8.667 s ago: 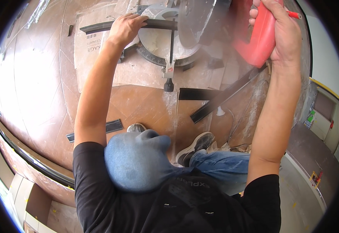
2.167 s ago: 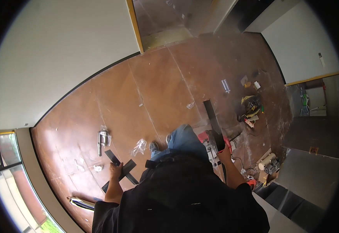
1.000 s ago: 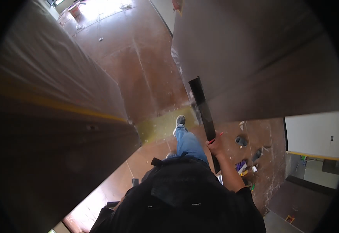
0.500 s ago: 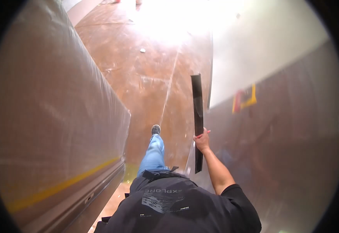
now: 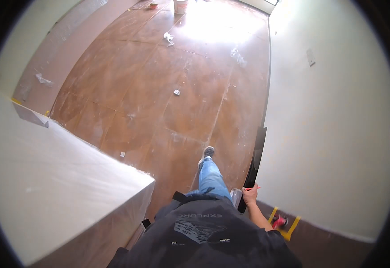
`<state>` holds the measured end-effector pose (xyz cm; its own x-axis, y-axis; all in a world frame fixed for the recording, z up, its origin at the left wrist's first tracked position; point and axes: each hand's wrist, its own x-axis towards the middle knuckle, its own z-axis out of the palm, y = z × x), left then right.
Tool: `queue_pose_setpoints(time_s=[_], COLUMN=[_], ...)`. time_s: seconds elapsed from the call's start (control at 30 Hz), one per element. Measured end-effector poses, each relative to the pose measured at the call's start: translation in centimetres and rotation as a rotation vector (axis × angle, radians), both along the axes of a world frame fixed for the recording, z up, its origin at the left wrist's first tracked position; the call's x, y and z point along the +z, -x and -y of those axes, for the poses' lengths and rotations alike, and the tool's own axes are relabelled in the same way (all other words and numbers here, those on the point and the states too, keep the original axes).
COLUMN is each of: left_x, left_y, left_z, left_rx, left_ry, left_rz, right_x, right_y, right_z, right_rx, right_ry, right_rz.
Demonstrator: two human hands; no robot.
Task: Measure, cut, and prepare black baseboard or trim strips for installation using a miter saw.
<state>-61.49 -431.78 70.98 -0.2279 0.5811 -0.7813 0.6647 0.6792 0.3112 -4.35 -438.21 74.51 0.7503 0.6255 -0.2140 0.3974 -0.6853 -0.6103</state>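
Right hand [image 5: 250, 194] grips a long black trim strip [image 5: 254, 166] and a red pencil [image 5: 252, 189]; left hand is hidden; a white bucket [image 5: 180, 6] stands far off, its contents unseen.

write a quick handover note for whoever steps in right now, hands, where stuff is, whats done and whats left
Right hand: gripping a long black strip near its lower end, held roughly upright close to the white wall; a red pencil sits in the same hand.
Left hand: out of view.
Position: mid-stride on the brown floor, a plastic-wrapped counter on the left.
Done: strip picked up and in hand.
Left: strip is not yet set down or fixed anywhere. Yellow tape marks the floor by the wall.
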Motion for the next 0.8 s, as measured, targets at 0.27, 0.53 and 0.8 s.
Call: queue_pose_setpoints(time_s=[0.27,0.53,0.8], left_x=[-0.8,-2.4,-0.6], left_y=[-11.1,-17.2,-15.0], left_z=[-22.6,-41.7,-83.3], left_rx=[0.223,0.43,0.509], left_ry=[0.008,0.101,-0.17], left_rz=[0.023,-0.008,-0.089], right_x=[2.3,3.6,1.0], right_y=[-16.6,-21.7,-23.0], right_z=[-45.9,-90.0,-109.3], right_rx=[0.234,0.427,0.45], right_ry=[-0.027,-0.142,-0.121], right_rz=[-0.084,0.025,-0.035])
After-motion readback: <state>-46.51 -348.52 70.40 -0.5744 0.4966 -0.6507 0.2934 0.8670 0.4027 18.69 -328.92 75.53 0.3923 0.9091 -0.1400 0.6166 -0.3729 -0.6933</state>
